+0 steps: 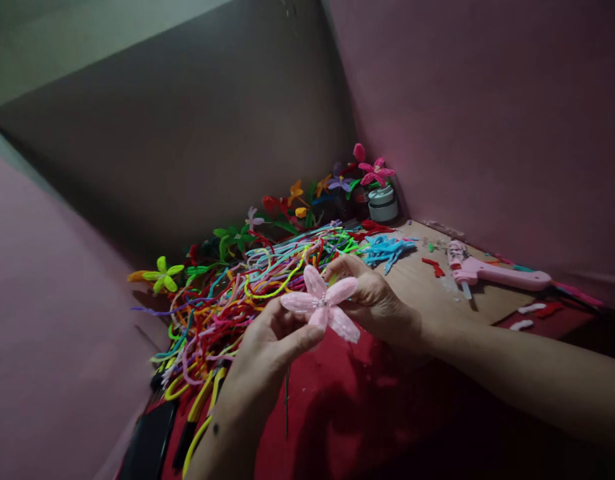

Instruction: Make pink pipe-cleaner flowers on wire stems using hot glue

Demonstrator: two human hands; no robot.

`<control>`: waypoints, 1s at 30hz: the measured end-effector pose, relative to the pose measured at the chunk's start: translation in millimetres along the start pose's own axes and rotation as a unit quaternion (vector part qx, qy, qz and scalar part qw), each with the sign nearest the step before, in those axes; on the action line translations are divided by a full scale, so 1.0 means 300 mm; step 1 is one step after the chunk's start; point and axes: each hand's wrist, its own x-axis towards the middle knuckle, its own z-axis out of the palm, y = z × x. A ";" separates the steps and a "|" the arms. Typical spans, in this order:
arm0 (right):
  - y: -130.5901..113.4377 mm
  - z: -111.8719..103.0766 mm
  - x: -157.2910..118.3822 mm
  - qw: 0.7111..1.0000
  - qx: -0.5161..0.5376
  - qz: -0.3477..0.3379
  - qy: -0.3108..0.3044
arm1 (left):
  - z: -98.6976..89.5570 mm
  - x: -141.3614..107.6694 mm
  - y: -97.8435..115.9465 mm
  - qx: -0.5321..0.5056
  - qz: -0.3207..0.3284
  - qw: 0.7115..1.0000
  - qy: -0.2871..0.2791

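The pink flower (321, 303) is up in front of the person, above the red surface (327, 393), its beaded centre and petals turned towards the camera, an angle that probably lets the wearer look straight into it; the left hand (267, 350) holds it from below, its thumb pressed on a lower petal and the other fingers tucked behind, which likely steadies the bloom without covering its middle; the right hand (382, 300) is bent close around the far side, index finger arched near the top petal, but its fingertips are hidden by the petals, so I cannot tell whether they pinch anything or merely brace; a thin dark rod (286, 407) shows beneath the left hand, perhaps the stem, though the join is out of sight; the pink glue gun (497, 272) lies on the tan board (412, 273) to the right, nozzle towards the near edge, where the board presumably guards the red surface from drips; the heap of fuzzy stems (212, 327) spreads on the left, within easy reach, with a separate bunch of blue pieces (386, 251) beside it, seemingly sorted by colour; finished-looking flowers (340, 182) stand along the back, near a pale jar (383, 204), probably there to keep their petals from being crushed.
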 end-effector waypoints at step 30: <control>-0.012 0.004 0.007 0.999 -0.020 0.033 0.023 | 0.064 -0.049 -0.084 0.528 0.476 0.655 0.257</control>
